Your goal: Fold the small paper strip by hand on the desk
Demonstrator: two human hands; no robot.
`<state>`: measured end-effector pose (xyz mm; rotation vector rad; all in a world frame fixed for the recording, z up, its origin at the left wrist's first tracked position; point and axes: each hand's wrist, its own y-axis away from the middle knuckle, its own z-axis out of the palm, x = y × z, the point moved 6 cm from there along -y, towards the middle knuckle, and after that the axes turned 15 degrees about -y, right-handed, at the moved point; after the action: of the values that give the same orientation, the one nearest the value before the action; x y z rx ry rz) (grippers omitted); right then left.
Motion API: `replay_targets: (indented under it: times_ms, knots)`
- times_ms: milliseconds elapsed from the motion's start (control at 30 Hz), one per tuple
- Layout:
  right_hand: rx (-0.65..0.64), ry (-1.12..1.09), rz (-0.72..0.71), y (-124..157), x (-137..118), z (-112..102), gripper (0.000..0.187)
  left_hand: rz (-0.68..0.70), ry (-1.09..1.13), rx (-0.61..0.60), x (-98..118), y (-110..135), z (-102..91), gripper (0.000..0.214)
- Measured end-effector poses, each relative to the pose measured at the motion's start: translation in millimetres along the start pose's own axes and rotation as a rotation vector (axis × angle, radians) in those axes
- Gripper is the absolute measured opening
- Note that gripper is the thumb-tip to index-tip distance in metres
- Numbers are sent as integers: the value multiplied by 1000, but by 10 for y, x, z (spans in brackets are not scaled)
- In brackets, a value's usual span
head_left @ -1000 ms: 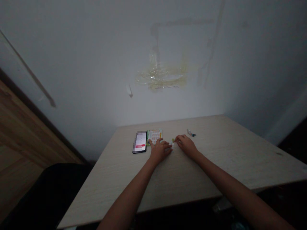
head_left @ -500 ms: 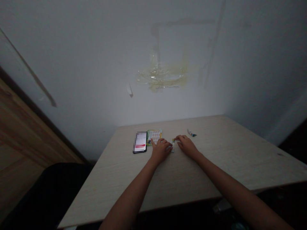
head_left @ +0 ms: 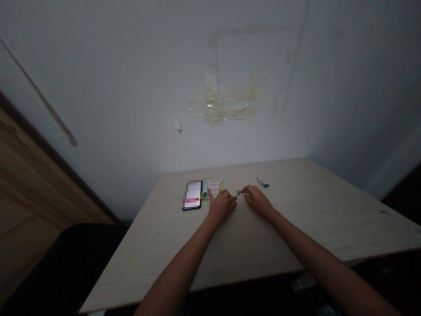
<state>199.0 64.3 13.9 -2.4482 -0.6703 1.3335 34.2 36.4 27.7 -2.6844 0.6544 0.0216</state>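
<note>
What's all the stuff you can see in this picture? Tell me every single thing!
table: one, pale wood, middle
phone: one, black, screen lit, on table left of hands
printed sheet: one, green and orange, right beside phone
small piece: one, yellowish, between both hands' fingertips
scrap: one, blue-white, on table right of hands
old tape: one patch, yellowish, on wall
wood panel: one, brown, far left
left hand: one, resting on table
right hand: one, resting on table

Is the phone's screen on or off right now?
On: the phone lies face up on the table, its screen lit white and red, beside the left hand.
</note>
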Motion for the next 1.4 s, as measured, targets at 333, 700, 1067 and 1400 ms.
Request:
replay_targets:
  times_ms: [333, 700, 1067, 1400]
  knots:
    - [-3, -59, -30, 15, -34, -7, 24, -8, -21, 8, 18, 13, -65, 24]
    - [-38, -89, -79, 25, -112, -4, 19, -7, -2, 29, 16, 14, -50, 23]
    - [-60, -121, -99, 31, -170, -18, 18, -9, 11, 63, 25, 24, -49, 22]
    - [-28, -73, -62, -18, -83, -19, 18, -9, 18, 68, 15, 22, -29, 22]
